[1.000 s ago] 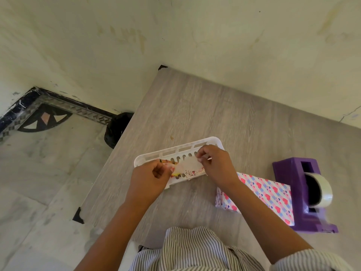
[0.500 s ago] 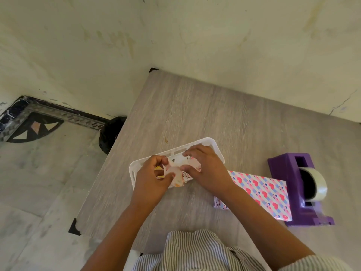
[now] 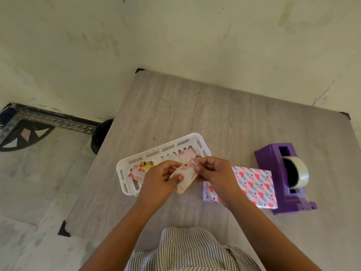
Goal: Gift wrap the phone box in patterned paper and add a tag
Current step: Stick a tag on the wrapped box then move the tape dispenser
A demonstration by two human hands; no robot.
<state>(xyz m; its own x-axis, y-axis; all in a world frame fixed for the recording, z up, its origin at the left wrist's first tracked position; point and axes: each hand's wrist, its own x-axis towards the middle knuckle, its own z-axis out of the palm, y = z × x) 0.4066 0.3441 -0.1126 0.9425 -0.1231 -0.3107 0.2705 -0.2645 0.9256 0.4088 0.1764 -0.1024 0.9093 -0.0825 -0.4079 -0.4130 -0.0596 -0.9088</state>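
The phone box (image 3: 254, 184), wrapped in heart-patterned paper, lies flat on the table to the right of my hands, partly under my right wrist. My left hand (image 3: 158, 182) and my right hand (image 3: 214, 173) together pinch a small pale gift tag (image 3: 184, 178) with pink marks, held just above the table in front of the white basket (image 3: 162, 151). More tags (image 3: 139, 171) lie inside the basket, one at its left end and one (image 3: 187, 156) near its right end behind my fingers.
A purple tape dispenser (image 3: 279, 173) with a roll of clear tape (image 3: 298, 173) stands right beside the wrapped box. The grey wooden table (image 3: 195, 114) meets the wall at the back; its left edge drops to a marble floor.
Both hands have lifted the tag out of the basket and drawn it toward me, turning it. The view has shifted slightly, showing more of the table.
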